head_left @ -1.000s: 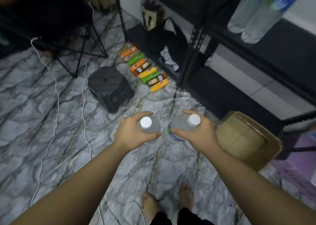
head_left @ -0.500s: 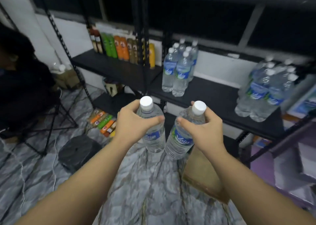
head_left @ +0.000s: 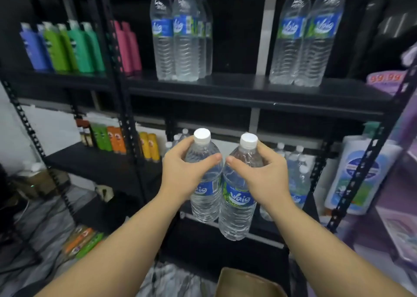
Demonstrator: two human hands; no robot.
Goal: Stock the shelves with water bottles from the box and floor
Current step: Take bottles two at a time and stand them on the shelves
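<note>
Left hand (head_left: 180, 174) fingers clamped round shoulder of left water bottle (head_left: 206, 197). Right hand (head_left: 264, 179) fingers clamped likewise on right water bottle (head_left: 237, 211). Bottles upright, touching, before the middle shelf (head_left: 248, 98).

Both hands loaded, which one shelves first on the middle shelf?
Probably right. The right hand grips its bottle directly in front of the water bottles already on that shelf. The left hand holds its bottle beside it, further from that group.
</note>
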